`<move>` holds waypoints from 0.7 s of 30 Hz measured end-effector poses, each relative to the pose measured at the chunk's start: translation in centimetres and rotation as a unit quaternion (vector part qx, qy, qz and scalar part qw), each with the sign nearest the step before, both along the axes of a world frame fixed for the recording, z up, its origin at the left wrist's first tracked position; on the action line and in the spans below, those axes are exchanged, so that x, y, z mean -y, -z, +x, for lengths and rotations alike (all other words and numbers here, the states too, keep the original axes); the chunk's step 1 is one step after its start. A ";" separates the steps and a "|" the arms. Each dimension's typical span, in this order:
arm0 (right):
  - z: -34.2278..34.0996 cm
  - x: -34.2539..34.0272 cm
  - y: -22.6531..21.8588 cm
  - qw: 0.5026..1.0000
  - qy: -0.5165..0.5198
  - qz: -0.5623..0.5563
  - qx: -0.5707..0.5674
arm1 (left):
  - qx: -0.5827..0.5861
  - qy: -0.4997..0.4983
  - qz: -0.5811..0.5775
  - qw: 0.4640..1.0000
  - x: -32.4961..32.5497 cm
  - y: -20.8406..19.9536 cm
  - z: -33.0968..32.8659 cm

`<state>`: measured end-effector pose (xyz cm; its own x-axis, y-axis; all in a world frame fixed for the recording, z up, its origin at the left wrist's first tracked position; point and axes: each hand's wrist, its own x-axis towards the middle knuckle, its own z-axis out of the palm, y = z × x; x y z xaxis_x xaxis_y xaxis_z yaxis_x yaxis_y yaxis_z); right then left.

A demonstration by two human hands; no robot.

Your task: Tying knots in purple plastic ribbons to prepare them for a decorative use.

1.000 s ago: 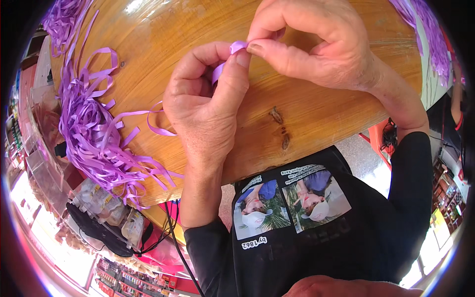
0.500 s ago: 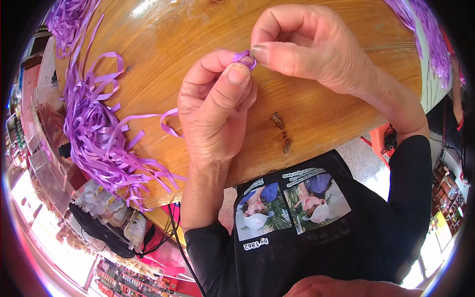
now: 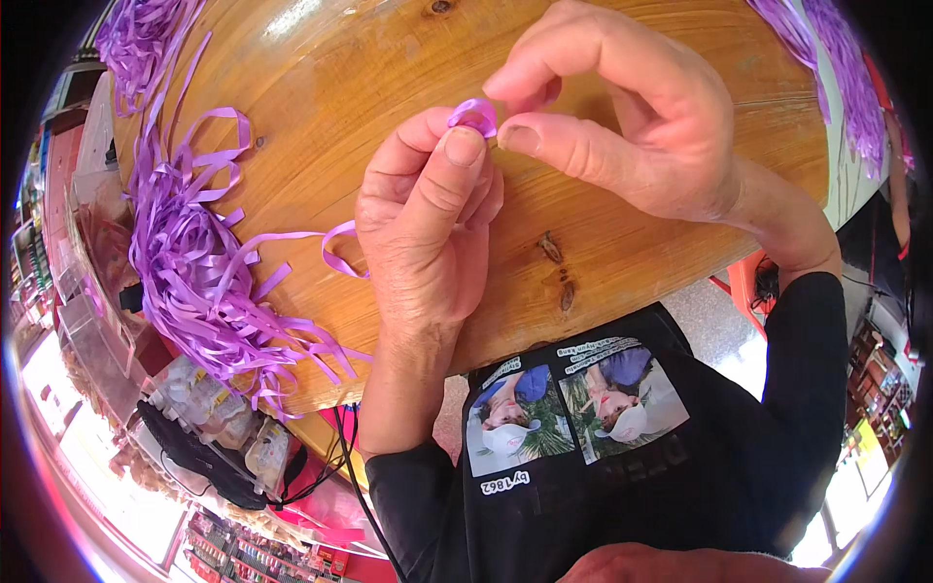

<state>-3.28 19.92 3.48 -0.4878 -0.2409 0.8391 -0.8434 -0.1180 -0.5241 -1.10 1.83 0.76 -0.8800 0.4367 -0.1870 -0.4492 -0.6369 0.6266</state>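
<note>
Between thumb and forefinger, my left hand (image 3: 423, 209) pinches a purple ribbon (image 3: 474, 109), which forms a small loop above the thumb tip. The same hand hides part of the ribbon, and a purple strand comes out beside its wrist side. My right hand (image 3: 632, 121) is just right of the loop, its thumb and forefinger parted with a gap between them. I see nothing held in those fingers. To the left, a tangled heap of purple ribbons (image 3: 199, 277) lies on the wooden table (image 3: 321, 175).
More purple ribbons (image 3: 146, 49) lie at the far left, and another bunch of purple strands (image 3: 846, 87) hangs at the far right edge. A dark bag (image 3: 190, 452) sits below the table's left side. Dark cables (image 3: 350, 486) run down near my left arm. An orange-red stool (image 3: 748, 282) stands at the right.
My right hand's thumb and forefinger have parted and come away from the ribbon. The loop in my left hand now looks wider and rounder. My left hand has barely moved.
</note>
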 end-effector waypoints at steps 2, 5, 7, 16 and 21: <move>1.8 -0.5 -2.0 0.971 0.056 0.072 0.223 | 0.002 -0.005 -0.009 1.000 0.0 0.0 0.1; 1.3 -0.5 -1.4 0.958 0.091 0.149 0.228 | 0.000 0.003 -0.012 1.000 -0.1 0.0 0.1; 1.0 -0.7 -0.5 0.988 0.054 0.140 0.035 | 0.000 0.005 0.000 1.000 0.0 0.0 0.1; 2.0 -1.0 -1.7 0.770 -0.034 0.006 0.637 | 0.002 0.004 -0.014 1.000 0.0 0.0 0.1; 0.9 -1.0 -0.1 0.959 -0.033 0.135 0.249 | 0.004 0.000 -0.019 1.000 -0.1 0.0 0.1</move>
